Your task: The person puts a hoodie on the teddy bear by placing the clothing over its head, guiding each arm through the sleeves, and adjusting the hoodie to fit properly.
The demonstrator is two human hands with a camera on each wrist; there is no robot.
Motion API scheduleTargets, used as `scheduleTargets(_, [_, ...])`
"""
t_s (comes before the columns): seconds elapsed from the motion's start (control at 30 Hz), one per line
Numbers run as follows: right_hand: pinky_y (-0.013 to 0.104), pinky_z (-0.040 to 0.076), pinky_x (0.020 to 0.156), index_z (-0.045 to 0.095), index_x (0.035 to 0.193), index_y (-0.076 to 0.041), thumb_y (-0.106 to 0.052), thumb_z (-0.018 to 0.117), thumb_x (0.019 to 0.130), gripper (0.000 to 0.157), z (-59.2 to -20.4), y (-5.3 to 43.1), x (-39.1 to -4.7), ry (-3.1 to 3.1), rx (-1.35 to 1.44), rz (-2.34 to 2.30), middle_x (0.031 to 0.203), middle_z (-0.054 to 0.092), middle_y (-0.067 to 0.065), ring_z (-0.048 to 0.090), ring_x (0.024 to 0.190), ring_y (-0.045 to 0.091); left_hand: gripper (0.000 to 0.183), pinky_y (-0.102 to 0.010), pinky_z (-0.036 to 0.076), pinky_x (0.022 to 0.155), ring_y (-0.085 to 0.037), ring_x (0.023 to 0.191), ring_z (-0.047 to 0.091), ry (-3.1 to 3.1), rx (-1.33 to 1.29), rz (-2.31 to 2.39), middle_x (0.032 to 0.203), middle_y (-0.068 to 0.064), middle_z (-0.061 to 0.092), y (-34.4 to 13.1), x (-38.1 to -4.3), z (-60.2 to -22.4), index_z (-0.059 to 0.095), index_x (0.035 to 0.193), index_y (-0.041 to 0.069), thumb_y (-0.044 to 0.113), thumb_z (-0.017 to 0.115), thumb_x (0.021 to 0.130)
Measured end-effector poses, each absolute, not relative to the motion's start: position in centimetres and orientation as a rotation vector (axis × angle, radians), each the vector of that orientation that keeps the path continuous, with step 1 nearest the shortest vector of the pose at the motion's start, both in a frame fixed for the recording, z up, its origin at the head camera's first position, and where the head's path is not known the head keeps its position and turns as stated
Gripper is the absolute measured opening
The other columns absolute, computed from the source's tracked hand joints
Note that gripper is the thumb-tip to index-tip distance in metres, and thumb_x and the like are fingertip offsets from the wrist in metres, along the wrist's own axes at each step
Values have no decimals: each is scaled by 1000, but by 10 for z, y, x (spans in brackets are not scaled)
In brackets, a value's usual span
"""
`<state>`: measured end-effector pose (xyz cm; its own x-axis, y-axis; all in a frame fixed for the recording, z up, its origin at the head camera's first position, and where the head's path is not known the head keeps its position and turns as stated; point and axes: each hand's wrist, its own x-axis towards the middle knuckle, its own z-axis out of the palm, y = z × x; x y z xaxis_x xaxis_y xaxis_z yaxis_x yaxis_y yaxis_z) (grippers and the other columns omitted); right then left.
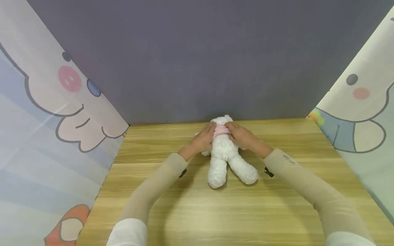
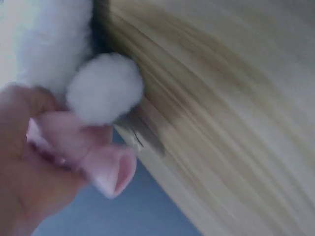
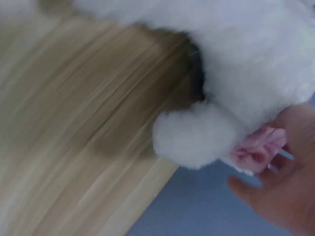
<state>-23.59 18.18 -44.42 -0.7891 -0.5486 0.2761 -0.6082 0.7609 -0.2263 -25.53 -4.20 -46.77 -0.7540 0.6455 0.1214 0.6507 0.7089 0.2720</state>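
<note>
A white plush toy [image 1: 222, 148] lies on the wooden table [image 1: 209, 215], its head toward the dark wall and its legs spread toward me. Round its neck and upper body sits a small pink garment [image 1: 220, 130]. My left hand [image 1: 204, 138] pinches the garment's left side; in the left wrist view a short open-ended pink sleeve [image 2: 110, 169] sticks out beside the toy's fluffy arm [image 2: 106, 88]. At the other side my right hand [image 1: 244, 136] grips bunched pink cloth [image 3: 258, 150], close to the toy's other arm [image 3: 197, 135]. The toy's face is out of sight.
Behind the table's far edge rises a dark grey panel [image 1: 209, 61]. Cartoon-printed sheets hang at the left [image 1: 40, 136] and right [image 1: 363, 126]. A small tag [image 1: 226, 157] shows between the toy's legs.
</note>
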Motion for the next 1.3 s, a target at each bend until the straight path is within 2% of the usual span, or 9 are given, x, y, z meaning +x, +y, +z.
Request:
scheduleTargets(0.17, [44, 49, 81, 57, 107, -2, -7, 67, 87, 23, -441, 184, -225, -2587, 885, 412, 103, 55, 14, 56, 95, 31, 44, -35, 44, 96, -25, 118, 48, -2634, -1023, -366, 132, -9, 46, -42, -249, -462, 47, 128, 8, 19, 64, 89])
scheduleTargets(0.3, [40, 52, 78, 60, 108, -1, -5, 66, 87, 22, -441, 176, -223, -2537, 923, 443, 100, 59, 13, 60, 91, 29, 12, -28, 49, 68, -16, 82, 55, -2551, -944, -444, 94, 0, 55, -35, -245, -457, 56, 101, 12, 22, 54, 96])
scheduleTargets(0.43, [42, 50, 86, 56, 118, 3, -9, 61, 91, 29, -443, 163, -225, -2585, 888, 443, 114, 57, 19, 56, 104, 33, 20, -30, 45, 75, -15, 84, 53, -2603, -941, -587, 93, 1, 56, -30, -238, -457, 58, 99, 14, 27, 43, 101])
scheduleTargets(0.57, [41, 51, 81, 60, 110, 1, -12, 60, 92, 22, -449, 157, -229, -2593, 803, 400, 109, 58, 16, 57, 100, 31, 30, -32, 41, 90, -14, 103, 50, -2661, -1047, -704, 109, 2, 56, -32, -230, -457, 62, 110, 18, 36, 40, 102])
scheduleTargets(0.7, [40, 51, 79, 64, 99, -2, -9, 62, 90, 11, -451, 166, -230, -2578, 875, 448, 99, 63, 12, 60, 93, 28, 63, -32, 41, 98, -16, 118, 46, -2814, -1146, -632, 128, -2, 48, -35, -220, -448, 51, 133, 14, 59, 53, 88])
scheduleTargets(0.8, [38, 49, 72, 64, 89, -6, -6, 61, 89, 4, -443, 179, -226, -2650, 1028, 554, 86, 64, 7, 59, 79, 22, 84, -31, 44, 95, -17, 114, 50, -2913, -1156, -480, 125, -2, 49, -32, -213, -442, 48, 133, 11, 67, 65, 73])
scheduleTargets(0.93, [33, 45, 67, 60, 92, -11, -10, 62, 84, 9, -431, 197, -215, -2815, 1247, 588, 83, 58, -3, 51, 71, 13, 62, -25, 50, 76, -10, 88, 56, -2906, -1108, -344, 100, 4, 56, -24, -207, -450, 58, 109, 14, 62, 69, 72])
scheduleTargets(1.1, [34, 47, 76, 55, 103, -10, -15, 73, 73, 36, -441, 197, -199, -2767, 1365, 481, 96, 55, -3, 51, 84, 13, 29, -24, 45, 53, -8, 65, 54, -2713, -1111, -165, 79, 6, 58, -19, -199, -463, 62, 90, 17, 41, 74, 80])
scheduleTargets(1.3, [32, 49, 66, 55, 93, -10, -12, 73, 77, 23, -469, 192, -183, -2569, 1191, 341, 87, 54, 1, 54, 76, 16, 21, -26, 39, 45, -8, 57, 50, -2622, -1134, -91, 77, 8, 57, -18, -193, -468, 61, 88, 22, 42, 68, 84])
